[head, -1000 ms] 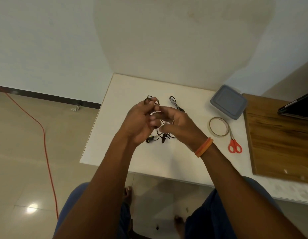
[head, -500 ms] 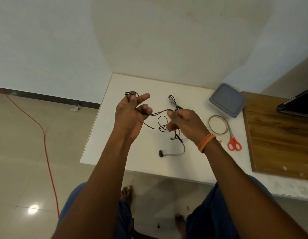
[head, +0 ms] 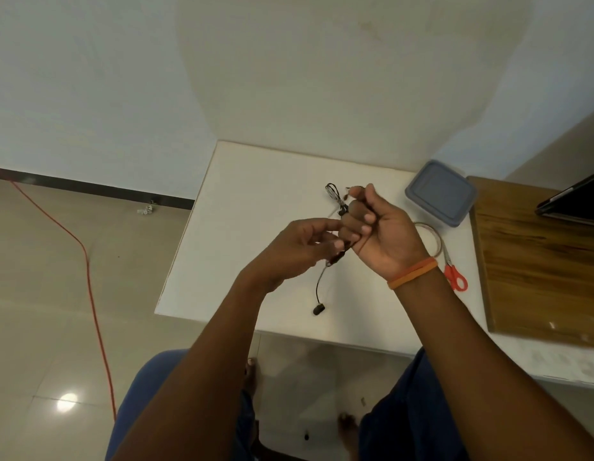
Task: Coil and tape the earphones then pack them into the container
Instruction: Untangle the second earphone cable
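Both hands hold a black earphone cable above the white table. My right hand has its palm up and fingers curled, with the cable wound round them. My left hand pinches the cable just left of the right fingers. One earbud hangs down from the left hand. A second coiled black earphone set lies on the table beyond the hands. The grey lidded container stands at the back right.
A roll of clear tape and red-handled scissors lie right of my right hand. A wooden board covers the table's right side, with a dark device at its far edge. An orange cord runs over the floor.
The hands have come together again. The cable loops that hung loose between them are now wound on the right fingers, and the right hand has turned palm up.
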Tool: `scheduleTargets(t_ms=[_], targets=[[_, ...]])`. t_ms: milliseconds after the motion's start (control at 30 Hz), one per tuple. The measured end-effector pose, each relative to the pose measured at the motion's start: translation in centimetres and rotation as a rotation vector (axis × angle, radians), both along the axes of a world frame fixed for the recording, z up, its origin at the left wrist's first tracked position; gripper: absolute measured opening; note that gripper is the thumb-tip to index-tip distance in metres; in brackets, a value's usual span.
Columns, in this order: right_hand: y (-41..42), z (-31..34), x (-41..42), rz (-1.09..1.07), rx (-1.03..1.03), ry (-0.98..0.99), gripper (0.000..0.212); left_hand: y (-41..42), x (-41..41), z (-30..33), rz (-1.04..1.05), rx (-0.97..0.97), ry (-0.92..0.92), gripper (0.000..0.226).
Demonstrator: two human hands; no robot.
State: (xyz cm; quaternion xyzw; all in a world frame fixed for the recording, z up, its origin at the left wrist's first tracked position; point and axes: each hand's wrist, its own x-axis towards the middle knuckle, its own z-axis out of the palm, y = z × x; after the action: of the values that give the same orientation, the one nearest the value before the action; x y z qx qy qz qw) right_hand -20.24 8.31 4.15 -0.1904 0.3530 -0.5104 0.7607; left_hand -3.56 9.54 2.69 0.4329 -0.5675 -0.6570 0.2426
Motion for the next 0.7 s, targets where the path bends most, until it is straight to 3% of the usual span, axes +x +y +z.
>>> scheduleTargets(t_ms=[67, 167, 333, 533, 700], targets=[[-0.2, 0.2, -0.6, -0.025, 0.001, -0.106, 0.033, -0.1, 0.3, -0.6, -0.043, -0.074, -0.064, 0.028], [-0.3, 0.7, -1.3, -0.051, 0.002, -0.216, 0.029, -0.2, 0.5, -1.7, -0.206, -0.213, -0.332, 0.018], [-0.6, 0.8, -2.4, -0.135, 0.011, -0.323, 0.033, 0.0, 0.8, -2.4, -0.328, -0.152, -0.510, 0.008], [-0.9, 1.1, -3.3, -0.212, -0.004, -0.356, 0.038, -0.2, 1.0, -2.6, -0.133, -0.178, -0.522, 0.010], [-0.8, 1.1, -3.4, -0.216, 0.005, -0.340, 0.032, -0.1, 1.4, -3.2, -0.324, -0.128, -0.659, 0.009]])
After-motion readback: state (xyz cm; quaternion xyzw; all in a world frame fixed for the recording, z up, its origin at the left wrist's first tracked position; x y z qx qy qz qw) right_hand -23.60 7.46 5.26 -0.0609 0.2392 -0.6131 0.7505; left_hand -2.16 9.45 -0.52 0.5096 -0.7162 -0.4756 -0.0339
